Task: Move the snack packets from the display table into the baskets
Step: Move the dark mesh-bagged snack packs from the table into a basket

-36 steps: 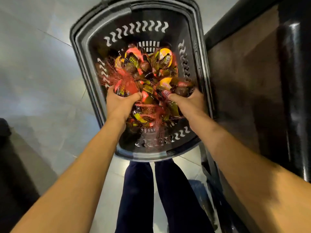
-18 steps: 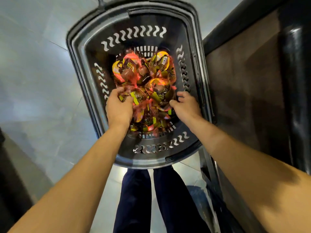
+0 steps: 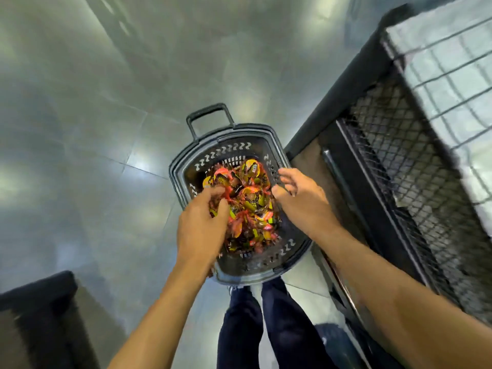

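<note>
Two bare hands hang over one basket. The left hand [image 3: 202, 225] has fingers and thumb curled in at the left edge of the heap, with red wrapping showing between them; blur hides whether it actually grips anything. The right hand [image 3: 300, 198] is spread wide, fingers apart and holding nothing, above the basket's right rim.

Between the hands lies a single tangled heap of snack packets [image 3: 250, 198] in red, yellow and brown, too many and too overlapped to count. They fill the bottom of the basket [image 3: 177, 169], a dark plastic one with rows of wavy slots in its walls and one handle [image 3: 207, 115] standing out at its far end.

Below the basket, two legs [image 3: 239, 328] in dark trousers show. The basket stands on a floor [image 3: 93, 129] of glossy grey tiles with pale reflections. Just beside it on the right stands the display table [image 3: 399, 161], black-framed with wire mesh. One dark block [image 3: 40, 302] sits lower left.
</note>
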